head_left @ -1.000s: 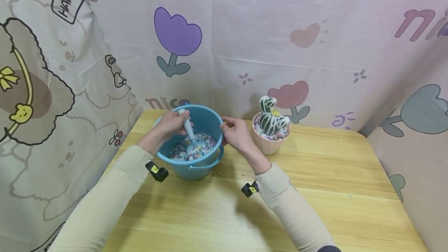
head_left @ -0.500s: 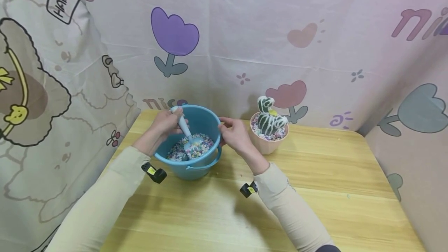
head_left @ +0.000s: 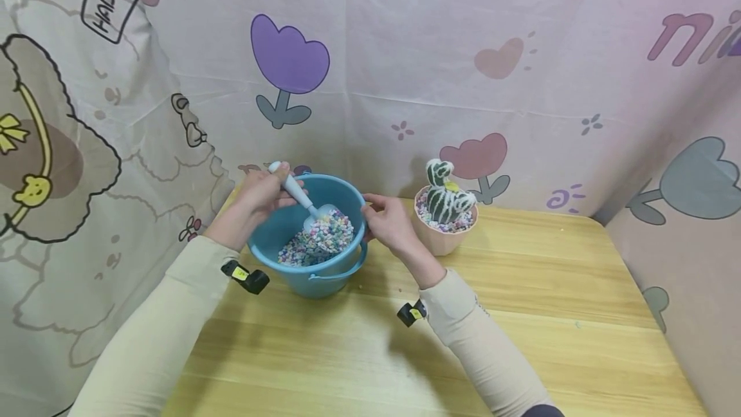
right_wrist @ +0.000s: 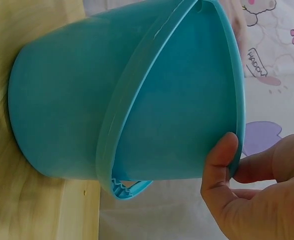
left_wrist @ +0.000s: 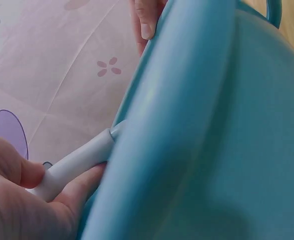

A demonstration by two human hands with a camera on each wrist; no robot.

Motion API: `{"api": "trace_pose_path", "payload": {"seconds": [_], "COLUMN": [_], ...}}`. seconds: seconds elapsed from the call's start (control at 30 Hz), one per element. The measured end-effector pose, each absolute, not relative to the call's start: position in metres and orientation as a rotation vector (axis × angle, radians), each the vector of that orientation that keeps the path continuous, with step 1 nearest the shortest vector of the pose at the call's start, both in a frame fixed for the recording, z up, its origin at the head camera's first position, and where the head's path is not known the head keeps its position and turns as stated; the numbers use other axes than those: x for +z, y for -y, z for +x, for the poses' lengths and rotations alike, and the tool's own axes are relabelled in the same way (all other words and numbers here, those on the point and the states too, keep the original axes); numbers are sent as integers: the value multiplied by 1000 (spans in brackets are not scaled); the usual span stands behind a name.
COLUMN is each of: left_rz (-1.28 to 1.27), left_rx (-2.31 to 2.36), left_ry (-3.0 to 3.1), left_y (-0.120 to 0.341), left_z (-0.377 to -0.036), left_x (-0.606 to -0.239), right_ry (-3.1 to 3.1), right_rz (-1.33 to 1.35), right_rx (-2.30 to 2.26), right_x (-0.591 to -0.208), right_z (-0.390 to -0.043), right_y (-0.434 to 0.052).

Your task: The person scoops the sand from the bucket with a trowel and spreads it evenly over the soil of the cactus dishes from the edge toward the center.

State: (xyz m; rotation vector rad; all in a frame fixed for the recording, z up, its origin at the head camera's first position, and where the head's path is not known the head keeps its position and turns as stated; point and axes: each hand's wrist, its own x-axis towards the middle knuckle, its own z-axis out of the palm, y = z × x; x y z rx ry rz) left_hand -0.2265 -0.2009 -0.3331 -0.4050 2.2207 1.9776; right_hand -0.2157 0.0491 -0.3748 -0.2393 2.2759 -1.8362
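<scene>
A blue bucket point(head_left: 312, 282) stands at the back left of the table, with small multicoloured pebbles point(head_left: 298, 251) inside. My left hand point(head_left: 257, 195) grips the pale handle of a small scoop point(head_left: 298, 195), whose bowl carries a heap of pebbles inside the bucket. In the left wrist view the bucket's wall hides the scoop's bowl, while the handle point(left_wrist: 79, 162) shows between thumb and fingers. My right hand point(head_left: 390, 224) pinches the bucket's right rim, thumb inside and fingers outside, as the right wrist view shows.
Right of the bucket stands a pink pot point(head_left: 442, 240) holding a fuzzy green-and-white cactus point(head_left: 446, 201) among pebbles. A few stray pebbles lie on the wooden table point(head_left: 521, 275). The bucket's blue bail point(head_left: 347, 272) hangs down at its front. Printed cloth point(head_left: 393, 50) hangs close behind and at both sides.
My left hand has moved left and slightly up, tilting the scoop's handle lower to the left. The scoop's bowl has risen with a heap of pebbles. My right hand stays on the rim.
</scene>
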Motion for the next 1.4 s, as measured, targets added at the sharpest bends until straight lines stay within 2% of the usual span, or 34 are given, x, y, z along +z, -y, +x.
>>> {"api": "trace_pose_path", "payload": {"seconds": [0.93, 1.4], "left_rz": [-480, -495], "left_rx": [2236, 2419], "left_ry": [-1909, -1666], "left_y": [219, 203], "left_z": [-222, -231], "left_x": [-322, -310], "right_ry": [-2159, -2267], "right_rz": [-182, -178], "right_rx": [-1936, -2000], "right_x": [-377, -377], "right_z": [-213, -211], "right_y": [-56, -83]}}
